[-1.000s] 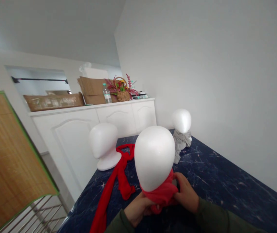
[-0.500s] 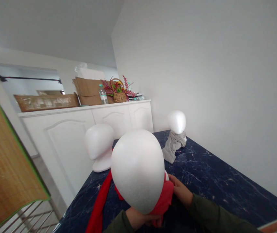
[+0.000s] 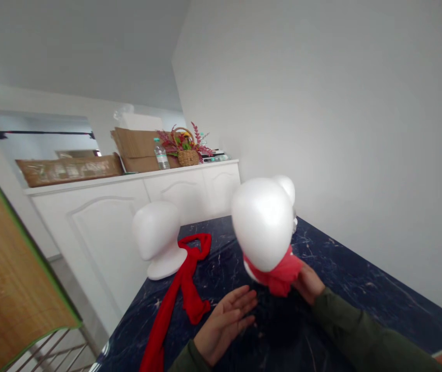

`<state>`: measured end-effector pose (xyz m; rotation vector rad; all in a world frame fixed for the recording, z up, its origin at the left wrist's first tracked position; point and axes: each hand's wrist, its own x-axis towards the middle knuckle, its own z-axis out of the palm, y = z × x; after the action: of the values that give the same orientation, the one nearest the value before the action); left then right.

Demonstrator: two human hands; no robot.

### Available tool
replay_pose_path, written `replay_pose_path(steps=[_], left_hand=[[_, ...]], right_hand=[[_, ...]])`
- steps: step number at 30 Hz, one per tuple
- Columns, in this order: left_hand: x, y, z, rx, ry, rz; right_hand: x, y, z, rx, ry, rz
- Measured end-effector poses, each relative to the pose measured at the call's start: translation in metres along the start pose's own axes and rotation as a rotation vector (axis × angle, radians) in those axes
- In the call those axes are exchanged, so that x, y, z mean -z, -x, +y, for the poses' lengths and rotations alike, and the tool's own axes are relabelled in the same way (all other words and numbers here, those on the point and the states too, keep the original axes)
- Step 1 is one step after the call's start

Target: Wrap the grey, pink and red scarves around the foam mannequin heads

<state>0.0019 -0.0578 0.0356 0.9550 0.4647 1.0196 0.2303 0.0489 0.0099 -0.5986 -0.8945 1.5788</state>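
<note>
**Foam head lifted in red wrap**

While a long red scarf (image 3: 178, 299) lies left of the white foam mannequin head (image 3: 262, 222), the left hand (image 3: 223, 325) spreads released fingers below it; the right hand (image 3: 309, 283) grips its red-wrapped neck above the dark marbled tabletop (image 3: 345, 289).

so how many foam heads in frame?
3. One foam head with a red scarf, held up by the right hand; a bare one on the table's left edge; a third mostly hidden behind the held one.
</note>
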Motion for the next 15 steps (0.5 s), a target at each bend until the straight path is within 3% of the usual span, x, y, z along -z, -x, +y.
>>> replay_pose_path(steps=[5,7,10,15], left_hand=[[0.009,0.000,-0.002,0.018,0.032,0.096],[0.006,0.000,-0.004,0.047,0.024,0.095],[0.002,0.000,-0.005,0.067,0.012,0.108],[0.002,0.000,-0.001,0.058,-0.015,0.163]], right_hand=[[0.088,-0.045,-0.048,0.075,0.116,0.336],[0.112,-0.056,-0.063,0.081,0.164,0.392],[0.128,-0.066,-0.075,0.101,0.230,0.417],[0.132,-0.075,-0.072,0.056,0.258,0.464]])
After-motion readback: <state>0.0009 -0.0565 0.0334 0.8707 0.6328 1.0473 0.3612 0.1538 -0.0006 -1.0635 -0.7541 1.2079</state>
